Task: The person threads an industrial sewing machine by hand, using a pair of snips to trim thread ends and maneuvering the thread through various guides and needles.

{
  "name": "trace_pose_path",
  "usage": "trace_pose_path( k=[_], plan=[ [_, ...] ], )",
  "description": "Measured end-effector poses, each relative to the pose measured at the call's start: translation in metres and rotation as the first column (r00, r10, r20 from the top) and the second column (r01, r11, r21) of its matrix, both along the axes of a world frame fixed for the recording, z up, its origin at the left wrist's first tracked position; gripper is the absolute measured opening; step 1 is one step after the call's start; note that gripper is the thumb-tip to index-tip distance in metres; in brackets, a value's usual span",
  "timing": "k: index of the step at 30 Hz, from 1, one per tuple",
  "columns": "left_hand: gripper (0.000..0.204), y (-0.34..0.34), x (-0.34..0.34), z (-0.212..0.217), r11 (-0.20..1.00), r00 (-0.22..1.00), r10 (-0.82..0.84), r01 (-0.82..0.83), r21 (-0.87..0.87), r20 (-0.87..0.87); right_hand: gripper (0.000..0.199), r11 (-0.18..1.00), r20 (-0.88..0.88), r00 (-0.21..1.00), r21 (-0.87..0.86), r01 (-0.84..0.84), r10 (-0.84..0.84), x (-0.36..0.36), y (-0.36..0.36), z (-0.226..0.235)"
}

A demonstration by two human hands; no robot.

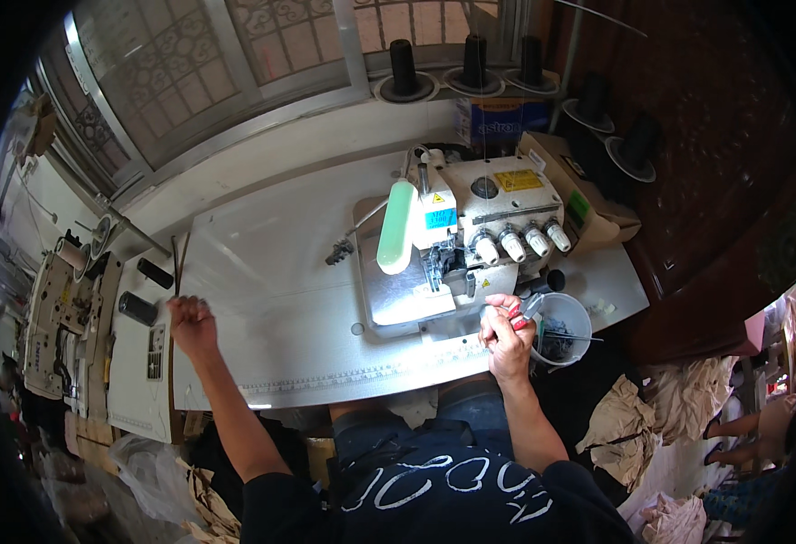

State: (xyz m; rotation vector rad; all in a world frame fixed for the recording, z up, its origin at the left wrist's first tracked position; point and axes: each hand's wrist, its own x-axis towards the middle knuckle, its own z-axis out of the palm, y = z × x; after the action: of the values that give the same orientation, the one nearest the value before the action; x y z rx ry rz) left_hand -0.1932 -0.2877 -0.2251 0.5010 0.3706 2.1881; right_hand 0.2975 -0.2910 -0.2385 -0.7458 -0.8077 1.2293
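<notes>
A white overlock sewing machine [470, 231] with a pale green arm stands on a white table [276, 263]. My right hand [507, 335] is at the machine's front right corner, closed on small red-handled snips [523, 313]. My left hand [192, 324] is stretched out to the table's left edge, fingers curled into a fist beside thin dark rods [179, 263]; I cannot tell whether it grips anything. A round clear tub [563, 328] holding dark bits sits just right of my right hand.
Several black thread cones [404, 65] stand on a rack behind the machine. Another sewing machine [63, 308] and two dark spools [140, 308] are at the left. Beige cloth [629, 422] is piled on the floor at the right. A barred window is behind.
</notes>
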Motion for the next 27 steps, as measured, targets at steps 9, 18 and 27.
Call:
trace_pose_path(
  k=[9,18,27],
  plan=[
    [0.029,-0.032,-0.037,-0.023,0.668,0.619,-0.144,-0.515,-0.538,-0.772,0.013,0.998,0.072,0.996,-0.044,-0.049,0.053,-0.009,-0.003,-0.001],
    [0.049,0.003,0.042,0.037,0.374,-0.436,-0.587,-0.893,0.249,-0.682,0.013,0.997,0.185,0.980,-0.020,-0.074,0.076,-0.008,-0.009,-0.003],
    [0.060,0.023,0.204,0.025,0.962,-0.237,-0.265,-0.134,-0.239,-0.935,0.023,0.986,0.508,0.848,-0.009,-0.169,0.150,-0.001,-0.019,0.021]
  ],
)
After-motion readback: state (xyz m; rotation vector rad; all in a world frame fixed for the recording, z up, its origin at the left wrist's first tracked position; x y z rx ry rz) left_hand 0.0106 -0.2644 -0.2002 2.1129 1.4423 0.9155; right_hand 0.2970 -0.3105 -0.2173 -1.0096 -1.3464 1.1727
